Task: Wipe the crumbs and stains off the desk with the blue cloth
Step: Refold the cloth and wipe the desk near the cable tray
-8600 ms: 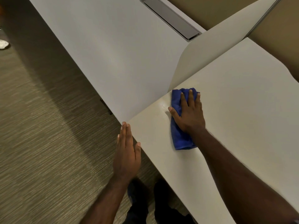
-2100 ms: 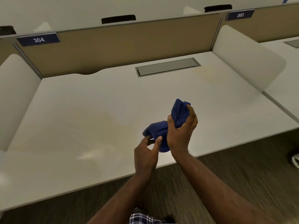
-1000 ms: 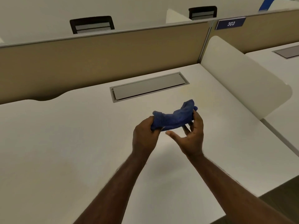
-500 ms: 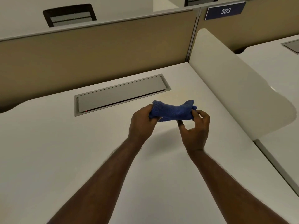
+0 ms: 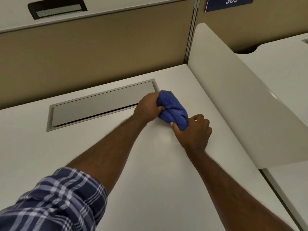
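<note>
- Landmark: the grey cable hatch point(image 5: 103, 104), a long flat lid set flush into the white desk point(image 5: 150, 189), just in front of the tan back partition point(image 5: 100, 52).
- Its lid lies nearly shut, with only a thin dark slit along the near edge; what is inside cannot be seen.
- A plaid sleeve point(image 5: 55, 202), rolled up, sits well to the near-left of the hatch, and the bare forearm runs from it diagonally toward the hatch's right end.
- The left hand point(image 5: 147, 107) lies over the right end of the hatch, knuckles up, fingers curled tight round the far end of the blue cloth point(image 5: 173, 109).
- The blue cloth is bunched into a thick roll, just right of the hatch's right end, low over the desk; whether it touches the surface cannot be told.
- The right hand point(image 5: 194, 130) is nearer and further right of the hatch, thumb and fingers pinched closed on the near end of the cloth, wrist bent, forearm coming in from the near-right.
- A white side divider point(image 5: 241, 97) rises right of the hatch, beyond both hands.
- A blue plate reading 303 point(image 5: 230, 2) hangs above it, far right of the hatch.
</note>
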Tool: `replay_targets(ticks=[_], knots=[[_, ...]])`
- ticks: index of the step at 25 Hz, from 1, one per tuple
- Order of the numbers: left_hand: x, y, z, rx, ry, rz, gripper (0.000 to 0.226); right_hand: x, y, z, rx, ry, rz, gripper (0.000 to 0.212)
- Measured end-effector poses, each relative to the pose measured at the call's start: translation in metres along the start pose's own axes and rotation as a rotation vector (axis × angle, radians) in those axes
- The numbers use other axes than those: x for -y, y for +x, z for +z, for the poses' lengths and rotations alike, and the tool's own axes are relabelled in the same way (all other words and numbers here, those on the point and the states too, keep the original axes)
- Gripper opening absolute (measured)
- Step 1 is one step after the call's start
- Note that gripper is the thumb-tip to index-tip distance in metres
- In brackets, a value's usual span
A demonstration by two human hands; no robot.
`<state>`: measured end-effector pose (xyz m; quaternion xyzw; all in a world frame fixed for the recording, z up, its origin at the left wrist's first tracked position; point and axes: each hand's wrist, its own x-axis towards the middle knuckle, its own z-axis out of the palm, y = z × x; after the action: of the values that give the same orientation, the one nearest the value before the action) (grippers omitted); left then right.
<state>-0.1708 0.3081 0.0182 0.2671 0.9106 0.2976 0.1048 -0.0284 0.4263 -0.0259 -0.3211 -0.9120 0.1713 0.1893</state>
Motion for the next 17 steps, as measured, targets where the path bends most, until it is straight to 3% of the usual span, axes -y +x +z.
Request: replay_targets(ticks=[3,5,7,10,17], knots=[[0.006,0.003,0.019,0.046,0.209,-0.015,0.077,-0.008,0.002,0.006,0.058,0.01,-0.049,0.073],[0.005,0.0,0.032,-0.027,0.23,0.056,0.067,-0.014,0.0,0.009,0.09,-0.013,-0.23,0.083],[0.006,-0.001,0.043,0.016,0.228,0.116,0.055,-0.023,-0.001,0.011,0.194,-0.082,-0.371,0.08],[0.014,-0.003,0.055,0.201,0.353,0.115,0.052,-0.037,-0.005,0.015,0.33,-0.22,-0.387,0.079],[0.033,-0.012,0.051,0.3,0.376,0.263,0.051,-0.048,-0.01,0.008,0.403,-0.298,-0.476,0.08]])
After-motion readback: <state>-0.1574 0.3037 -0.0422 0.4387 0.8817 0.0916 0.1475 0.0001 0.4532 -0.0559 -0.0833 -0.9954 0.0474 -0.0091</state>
